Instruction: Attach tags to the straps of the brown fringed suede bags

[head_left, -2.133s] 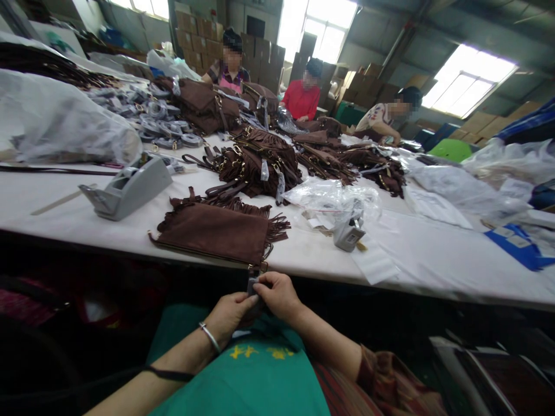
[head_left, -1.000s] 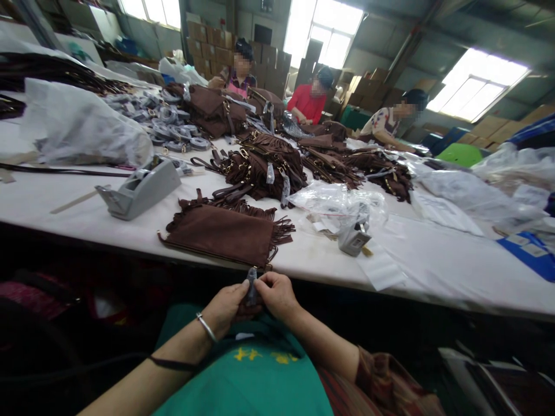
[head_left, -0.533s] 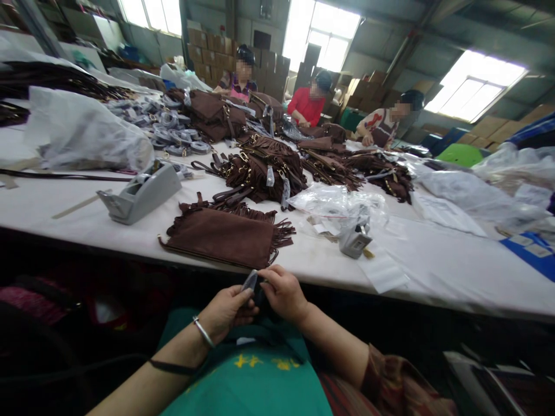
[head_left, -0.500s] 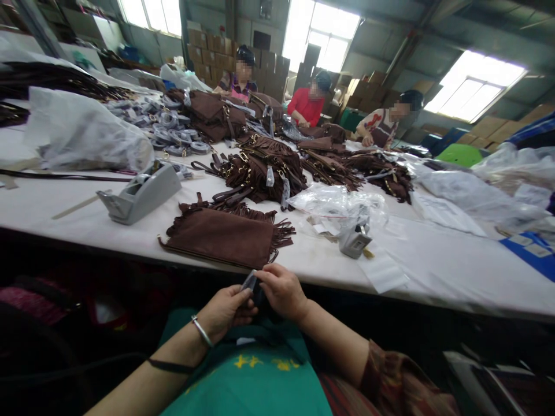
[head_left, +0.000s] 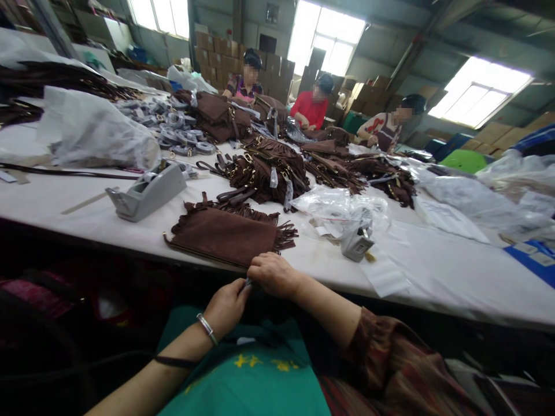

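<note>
Low at the table's front edge, my left hand (head_left: 228,307) is closed around a narrow greyish strip (head_left: 247,282), which looks wrapped in plastic film. My right hand (head_left: 274,275) pinches the upper end of the same strip, and most of it is hidden by the fingers. Just beyond my hands, a dark brown fringed pouch (head_left: 223,234) lies flat on the white table (head_left: 312,263), its zipped edge towards me. My right hand overlaps the pouch's near right corner in view; whether it touches it I cannot tell.
Grey tape dispensers stand left (head_left: 150,193) and right (head_left: 358,242) of the pouch. Behind are heaped brown fringed bags (head_left: 269,167), clear plastic bags (head_left: 342,202) and coiled grey-wrapped straps (head_left: 173,127). Several co-workers, one in a red top (head_left: 310,110), work across the table.
My right hand has turned its knuckles up and closed over the strip's upper end, covering more of it. My left hand has tilted upward. The camera view has shifted slightly.
</note>
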